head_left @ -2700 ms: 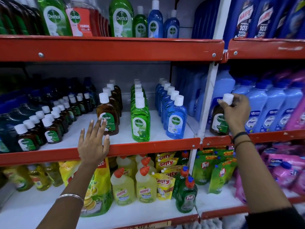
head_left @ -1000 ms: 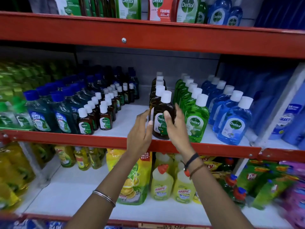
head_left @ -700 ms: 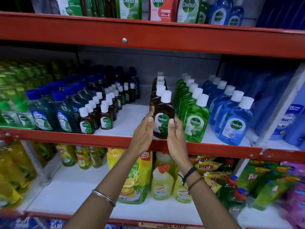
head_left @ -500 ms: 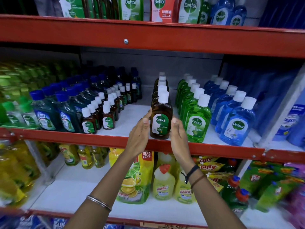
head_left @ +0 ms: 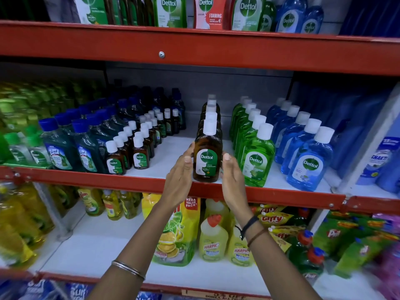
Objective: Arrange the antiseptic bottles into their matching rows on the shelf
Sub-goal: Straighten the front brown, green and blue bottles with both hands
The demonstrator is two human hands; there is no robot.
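While squaring the front bottle: both hands flank it, palms inward.
Left hand [head_left: 178, 179]: unclenched, fingertips touching its 9 o'clock side.
Right hand [head_left: 232, 180]: unclenched, touching at 3 o'clock.
Brown bottle [head_left: 207, 158]: upright at shelf [head_left: 270, 194] edge, heading its matching row.
Green row [head_left: 255, 148]: crowds at 3 o'clock.
Small bottles [head_left: 134, 150]: 9 o'clock, apart.

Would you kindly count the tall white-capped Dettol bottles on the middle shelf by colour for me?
Counted by visible caps:
Brown bottles: 5
Green bottles: 6
Blue bottles: 6
Total: 17
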